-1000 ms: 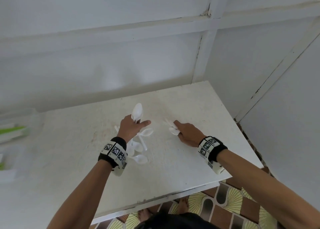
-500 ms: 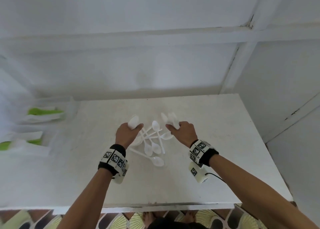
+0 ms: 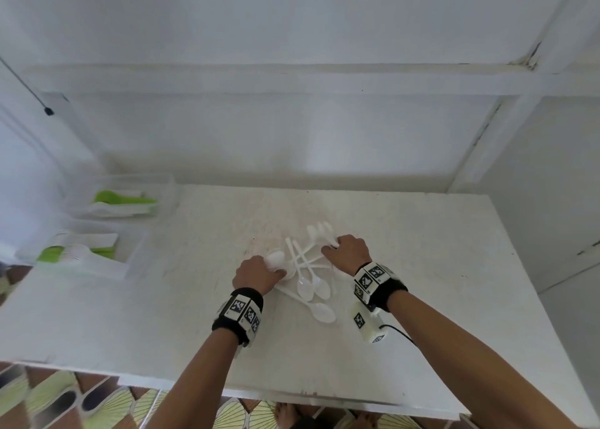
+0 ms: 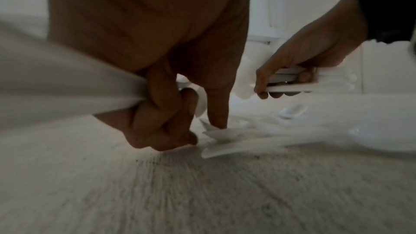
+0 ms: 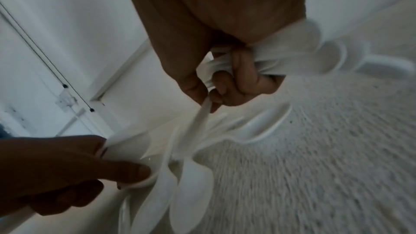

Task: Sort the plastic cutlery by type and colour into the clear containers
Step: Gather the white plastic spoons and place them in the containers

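Several white plastic spoons [image 3: 306,276] lie in a loose pile in the middle of the white table [image 3: 422,282]. My left hand [image 3: 259,274] sits at the pile's left edge and grips a bunch of white spoons [image 3: 275,259], with its index finger pressing down on the pile [image 4: 217,113]. My right hand [image 3: 347,253] is at the pile's right edge, its fingers curled round a bunch of white spoons [image 5: 292,51] whose bowls stick out behind. It also pinches the handle of one more spoon [image 5: 200,118] from the pile.
Two clear containers stand at the table's left: a far one [image 3: 130,201] with green and white cutlery, and a near one [image 3: 84,250] with green and white pieces. A wall runs behind the table. Patterned floor tiles [image 3: 65,396] show below the front edge.
The head view swung left, bringing the containers into sight. Both hands closed in on the pile from either side, each still holding its spoons.
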Demonstrator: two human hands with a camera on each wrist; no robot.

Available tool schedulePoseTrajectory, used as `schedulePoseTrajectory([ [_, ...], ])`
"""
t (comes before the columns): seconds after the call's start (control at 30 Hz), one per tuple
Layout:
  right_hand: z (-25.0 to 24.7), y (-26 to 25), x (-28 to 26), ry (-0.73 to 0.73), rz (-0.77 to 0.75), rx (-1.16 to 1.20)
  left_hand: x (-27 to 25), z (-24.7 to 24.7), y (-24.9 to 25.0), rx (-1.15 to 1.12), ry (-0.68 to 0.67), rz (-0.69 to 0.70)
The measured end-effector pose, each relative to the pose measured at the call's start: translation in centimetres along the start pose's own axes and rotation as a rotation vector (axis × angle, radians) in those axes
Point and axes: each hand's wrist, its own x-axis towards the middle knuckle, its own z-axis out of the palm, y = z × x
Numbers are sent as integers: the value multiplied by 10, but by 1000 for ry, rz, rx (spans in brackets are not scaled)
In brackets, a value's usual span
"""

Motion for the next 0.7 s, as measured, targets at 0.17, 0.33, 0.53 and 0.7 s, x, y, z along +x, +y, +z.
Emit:
schedulePoseTrajectory([
  [0.17,-28,-15,-7,141,-162,138,10,-12,-1,-30,52,50],
  [0.33,-35,-27,5,94,-214,61,14,-47,-2,37,184,75],
  [0.53,-20,-40,19,52,-211,75,20,-85,-3,-134,235,190],
  [0.7,-7,-72,9,-167,-287,281,25,-99,9,-350,231,308],
])
